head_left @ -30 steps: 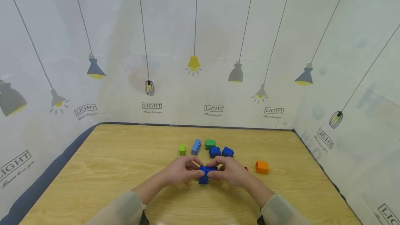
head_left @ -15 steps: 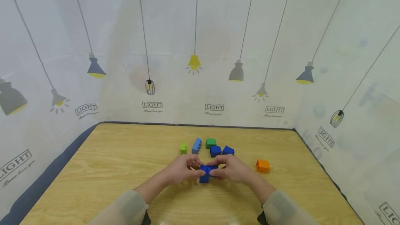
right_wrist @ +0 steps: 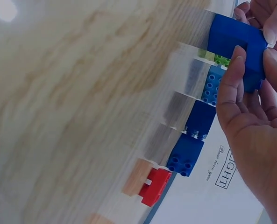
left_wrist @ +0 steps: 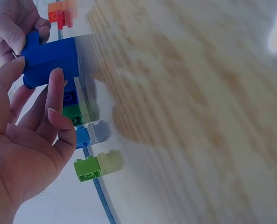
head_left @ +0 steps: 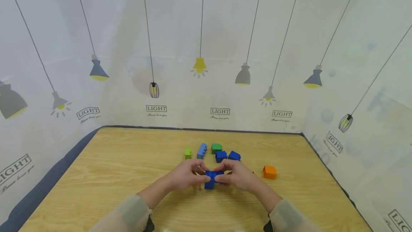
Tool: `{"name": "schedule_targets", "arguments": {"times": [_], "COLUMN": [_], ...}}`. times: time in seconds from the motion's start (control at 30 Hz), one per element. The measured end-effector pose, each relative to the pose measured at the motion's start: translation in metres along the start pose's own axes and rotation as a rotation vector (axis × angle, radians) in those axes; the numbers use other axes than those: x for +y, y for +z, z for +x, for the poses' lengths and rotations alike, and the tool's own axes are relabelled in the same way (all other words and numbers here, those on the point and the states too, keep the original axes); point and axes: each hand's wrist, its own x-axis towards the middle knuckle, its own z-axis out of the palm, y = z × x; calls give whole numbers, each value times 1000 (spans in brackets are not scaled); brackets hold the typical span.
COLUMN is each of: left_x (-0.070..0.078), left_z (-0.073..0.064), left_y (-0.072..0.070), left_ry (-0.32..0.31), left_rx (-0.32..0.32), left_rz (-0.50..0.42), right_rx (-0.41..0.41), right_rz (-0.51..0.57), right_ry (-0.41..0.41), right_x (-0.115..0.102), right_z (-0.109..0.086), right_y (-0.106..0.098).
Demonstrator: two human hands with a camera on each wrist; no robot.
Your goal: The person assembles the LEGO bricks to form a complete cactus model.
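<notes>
A: Blue block piece [head_left: 209,184], position?
B: Standing on the desk [head_left: 128,171], about midway between its side edges, well apart from the back edge. Left hand [head_left: 186,176] pinches its left side, thumb and fingers; right hand [head_left: 239,177] pinches its right.
A: Handling?
B: Judged light, stiff, slightly slick, not fragile. Best hold: flat side walls, below the studs.

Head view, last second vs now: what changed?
Nothing visibly moved; nothing was taken up or let go. The left hand and right hand hold the same blue blocks. The orange block, lime block and light blue block stayed put.
</notes>
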Motion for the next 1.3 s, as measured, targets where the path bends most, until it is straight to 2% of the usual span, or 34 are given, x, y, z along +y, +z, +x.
{"name": "schedule_targets", "arguments": {"times": [0.27, 0.37, 0.47, 0.53, 0.6, 0.73, 0.8, 0.9, 1.0, 1.1, 1.3], "left_x": [1, -2, -7, -10, -12, -16, -18, -20, -23, -28, -37], "left_z": [-2, -3, -3, -2, -2, -2, -3, -3, -1, 5, 24], "left_y": [0, -2, -6, -11, -18, -36, -46, -60, -68, -72, -70], "left_ry": [-10, 9, 41, 61, 71, 52, 28, -5, -38, -57, -52], "left_rx": [2, -13, -11, 22, 90, 226, 269, 299, 313, 300, 264], "left_rz": [-15, -19, 22, 65, 119, 157, 155, 161, 168, 181, 269], "right_rx": [7, 7, 8, 10, 10, 7, 2, -2, -4, -5, 2], "right_rz": [30, 26, 24, 28, 28, 22, 20, 22, 28, 35, 35], "right_ry": [-4, 1, 4, 1, -1, 4, 9, 10, 7, 6, 14], "right_x": [1, 3, 5, 5, 5, 5, 5, 4, 3, 3, 0], "right_z": [-1, -1, 0, 0, 1, 3, 3, 2, 1, 1, -1], "right_y": [-1, -1, -1, -1, -2, -3, -4, -4, -4, -4, -3]}}
